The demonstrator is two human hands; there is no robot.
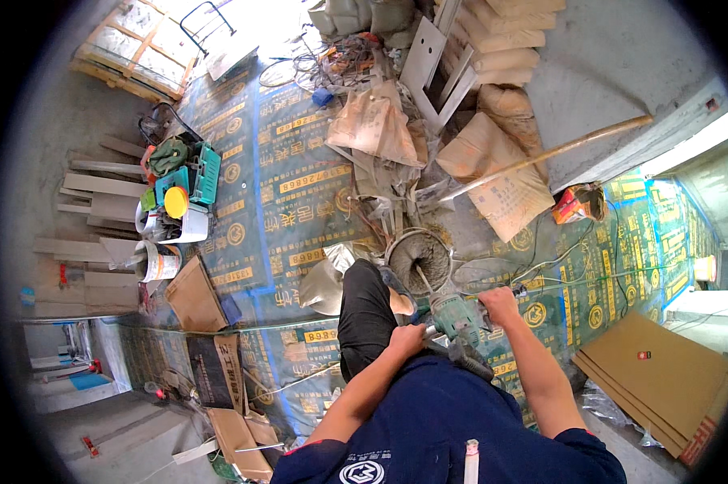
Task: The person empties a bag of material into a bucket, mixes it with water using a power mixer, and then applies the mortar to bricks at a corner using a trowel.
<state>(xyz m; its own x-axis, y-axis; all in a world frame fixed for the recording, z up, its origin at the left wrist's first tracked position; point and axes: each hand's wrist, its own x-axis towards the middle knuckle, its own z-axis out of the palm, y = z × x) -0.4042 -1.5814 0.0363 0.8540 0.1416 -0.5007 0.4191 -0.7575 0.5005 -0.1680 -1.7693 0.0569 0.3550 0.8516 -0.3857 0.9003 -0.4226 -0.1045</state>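
A green handheld power mixer (457,317) is in front of my body, gripped from both sides. My left hand (408,340) is closed round its left handle, and my right hand (499,306) is closed round its right one. The mixer's shaft (423,278) runs down into a bucket (391,252) of wet grey mortar (432,254), whose surface dips in the middle. The paddle end is hidden in the mortar. My foot is close against the bucket's near left side, beside a crumpled silvery bag (322,284).
Paper sacks (495,179) lie beyond the bucket, with a long wooden pole (574,152) across them. A cable (561,256) trails over the printed floor covering to the right. Cardboard sheets (658,373) lie at the near right. At left stand a tool-filled tub (193,226) and a white bucket (161,264).
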